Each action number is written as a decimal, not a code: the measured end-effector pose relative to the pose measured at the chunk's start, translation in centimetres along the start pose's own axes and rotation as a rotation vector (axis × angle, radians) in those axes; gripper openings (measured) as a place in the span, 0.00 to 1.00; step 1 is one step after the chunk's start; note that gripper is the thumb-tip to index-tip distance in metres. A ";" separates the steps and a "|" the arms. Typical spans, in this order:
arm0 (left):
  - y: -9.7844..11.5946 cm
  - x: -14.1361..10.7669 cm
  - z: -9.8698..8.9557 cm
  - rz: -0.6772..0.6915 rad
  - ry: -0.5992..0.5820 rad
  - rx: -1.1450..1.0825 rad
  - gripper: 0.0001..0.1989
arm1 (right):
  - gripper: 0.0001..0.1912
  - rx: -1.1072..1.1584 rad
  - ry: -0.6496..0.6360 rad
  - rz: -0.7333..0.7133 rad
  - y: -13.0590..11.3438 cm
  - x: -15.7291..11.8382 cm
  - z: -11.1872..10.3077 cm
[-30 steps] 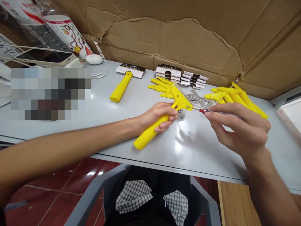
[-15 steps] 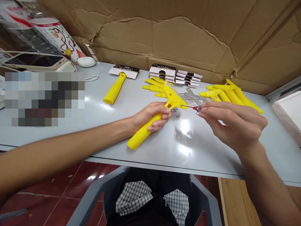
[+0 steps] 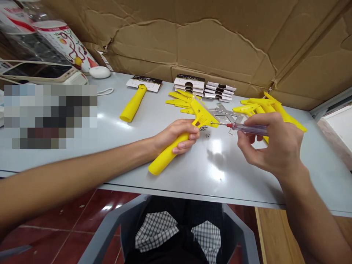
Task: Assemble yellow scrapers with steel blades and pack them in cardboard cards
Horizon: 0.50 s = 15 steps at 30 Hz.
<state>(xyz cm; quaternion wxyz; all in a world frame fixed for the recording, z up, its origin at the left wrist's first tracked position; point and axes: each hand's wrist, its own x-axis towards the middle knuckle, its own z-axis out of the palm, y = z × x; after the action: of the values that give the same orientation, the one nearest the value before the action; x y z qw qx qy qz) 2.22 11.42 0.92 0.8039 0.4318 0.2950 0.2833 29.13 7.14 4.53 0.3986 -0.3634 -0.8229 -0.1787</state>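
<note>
My left hand (image 3: 180, 136) is wrapped round the handle of a yellow scraper (image 3: 165, 157), its wide head pointing up and away from me. In my right hand (image 3: 277, 145) is a screwdriver (image 3: 250, 128) with a clear handle, pinched between fingers and thumb. Its thin shaft reaches left to a screw (image 3: 211, 123) near the right corner of the scraper head. Small loose screws (image 3: 203, 128) lie just beyond my left fingers. Behind the scraper head are flat metal blades (image 3: 227, 114) and several yellow head pieces (image 3: 177, 101).
Yellow scraper handles (image 3: 286, 113) are piled at the right. Folded cards (image 3: 189, 81) stand in stacks at the back, near a carded yellow scraper (image 3: 133, 104). A phone (image 3: 38, 69), a white mouse (image 3: 99, 72) and bottles (image 3: 62, 42) are at the left. A cardboard sheet (image 3: 214, 44) walls the back.
My right fingers have shifted back and opened somewhat along the screwdriver, so more of its clear handle shows. The tip stays at the screw, and my left hand with the scraper has hardly moved.
</note>
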 end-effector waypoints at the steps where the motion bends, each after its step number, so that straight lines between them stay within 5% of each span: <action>1: 0.0 0.0 -0.1 0.000 0.004 -0.007 0.14 | 0.09 -0.007 -0.016 -0.001 0.1 0.0 0.0; 5: 0.0 0.1 -0.1 -0.022 0.006 -0.031 0.16 | 0.08 -0.077 -0.004 0.013 0.8 -0.3 0.2; 10: 0.0 -0.1 0.2 0.005 0.027 -0.015 0.14 | 0.17 -0.187 0.050 0.075 1.4 -0.4 0.5; 15: 0.0 -0.2 0.4 0.019 0.049 0.009 0.14 | 0.05 -0.063 -0.005 0.104 0.8 0.0 0.4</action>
<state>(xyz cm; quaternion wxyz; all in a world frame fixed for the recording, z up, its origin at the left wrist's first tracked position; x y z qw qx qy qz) 2.36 11.05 1.13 0.7918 0.4311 0.3118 0.3000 29.49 7.88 4.26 0.3937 -0.4186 -0.7978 -0.1825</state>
